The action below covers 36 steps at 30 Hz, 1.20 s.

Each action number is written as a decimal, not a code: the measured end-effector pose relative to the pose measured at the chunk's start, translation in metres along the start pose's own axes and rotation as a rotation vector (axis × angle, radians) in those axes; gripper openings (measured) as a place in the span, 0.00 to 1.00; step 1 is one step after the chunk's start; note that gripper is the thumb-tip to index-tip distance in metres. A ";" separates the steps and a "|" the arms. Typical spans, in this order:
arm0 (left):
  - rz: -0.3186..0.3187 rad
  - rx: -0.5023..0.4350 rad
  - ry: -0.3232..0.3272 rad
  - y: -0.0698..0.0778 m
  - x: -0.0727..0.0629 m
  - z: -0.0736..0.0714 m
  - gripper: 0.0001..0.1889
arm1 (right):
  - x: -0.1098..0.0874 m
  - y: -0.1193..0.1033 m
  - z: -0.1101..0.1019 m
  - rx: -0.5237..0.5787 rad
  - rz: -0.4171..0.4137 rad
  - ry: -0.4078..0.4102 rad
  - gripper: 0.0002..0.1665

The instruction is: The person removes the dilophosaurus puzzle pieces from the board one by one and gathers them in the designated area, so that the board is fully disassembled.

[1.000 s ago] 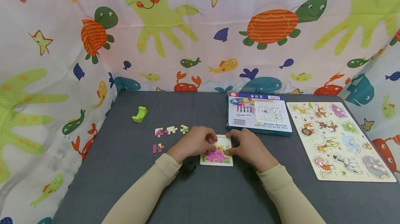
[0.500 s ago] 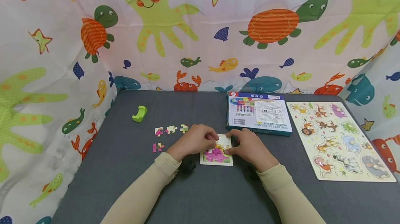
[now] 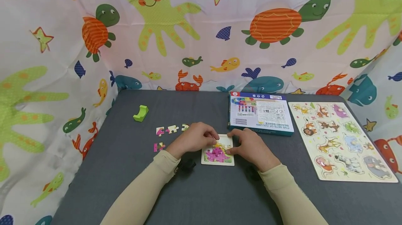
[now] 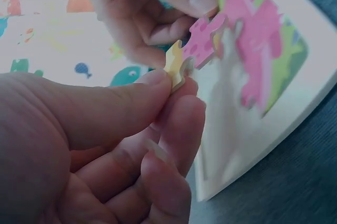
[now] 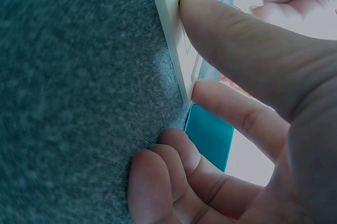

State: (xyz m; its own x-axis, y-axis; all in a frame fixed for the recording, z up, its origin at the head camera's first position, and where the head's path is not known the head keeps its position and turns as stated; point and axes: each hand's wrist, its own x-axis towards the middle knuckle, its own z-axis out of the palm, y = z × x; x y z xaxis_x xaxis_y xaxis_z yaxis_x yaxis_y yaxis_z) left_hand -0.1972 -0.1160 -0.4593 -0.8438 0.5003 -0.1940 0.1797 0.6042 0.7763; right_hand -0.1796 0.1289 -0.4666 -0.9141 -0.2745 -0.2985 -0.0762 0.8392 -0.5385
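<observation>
My left hand (image 3: 195, 137) pinches a pink and yellow jigsaw piece (image 4: 201, 42) between thumb and fingertips. It holds the piece tilted over a small wooden jigsaw board (image 3: 217, 164) with a pale frame. Part of a pink animal picture fills the board's near half; pale bare backing shows at the far side. At the board's right edge is my right hand (image 3: 252, 149). Its thumb (image 5: 226, 29) presses on the inner edge of the frame, its index finger touches the far corner, and the other fingers curl on the cloth.
Several loose jigsaw pieces (image 3: 172, 129) lie left of the board, one partly hidden by my left hand. Farther left is a green curved block (image 3: 141, 113). A boxed bead set (image 3: 260, 115) lies behind my right hand, beside a large animal puzzle board (image 3: 340, 141).
My left hand has shifted slightly away from me, covering more of the nearest loose piece. The piece it pinches shows more plainly over the board. My right hand stays in place.
</observation>
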 end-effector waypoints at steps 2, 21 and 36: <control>0.000 -0.016 0.007 -0.001 -0.002 -0.006 0.07 | 0.000 0.000 -0.001 -0.002 0.002 0.000 0.36; -0.216 0.037 0.127 -0.073 -0.076 -0.083 0.07 | -0.001 -0.002 0.003 -0.011 0.007 0.015 0.36; -0.283 0.093 0.148 -0.085 -0.079 -0.086 0.07 | -0.001 0.001 0.003 -0.004 0.005 0.019 0.35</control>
State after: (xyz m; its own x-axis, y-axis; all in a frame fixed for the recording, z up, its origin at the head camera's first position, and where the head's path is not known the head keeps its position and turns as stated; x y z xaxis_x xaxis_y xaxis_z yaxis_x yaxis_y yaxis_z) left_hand -0.1895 -0.2600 -0.4587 -0.9298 0.2130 -0.3001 -0.0331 0.7637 0.6447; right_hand -0.1773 0.1281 -0.4694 -0.9218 -0.2617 -0.2861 -0.0735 0.8424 -0.5338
